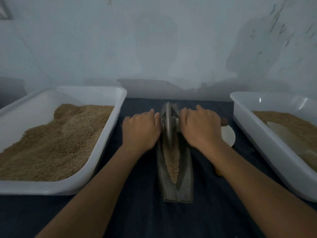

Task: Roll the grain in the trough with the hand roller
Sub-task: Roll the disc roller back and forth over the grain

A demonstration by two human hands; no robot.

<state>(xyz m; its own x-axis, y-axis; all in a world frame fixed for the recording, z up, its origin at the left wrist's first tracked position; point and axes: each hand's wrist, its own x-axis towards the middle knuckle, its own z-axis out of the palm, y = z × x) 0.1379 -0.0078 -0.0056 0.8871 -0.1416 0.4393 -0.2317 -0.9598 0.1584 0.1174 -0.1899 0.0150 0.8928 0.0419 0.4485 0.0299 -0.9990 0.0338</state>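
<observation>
Roller handle (223, 121) mostly hidden under both hands, only right tip shows. Left tray (89, 179) and right tray (248, 124) cut by frame edges. Wheel (167, 124) motion-blurred. White disc (229, 137) half covered.

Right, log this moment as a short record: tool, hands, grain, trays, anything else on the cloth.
tool: roller wheel stands on edge in the far half of the trough
left hand: grips the handle on the wheel's left side
right hand: grips the handle on the right; wooden handle end sticks out past it
grain: lies along the trough's groove, nearer than the wheel
left tray: heaped with grain
right tray: holds less grain
other: pale disc on the dark cloth
</observation>
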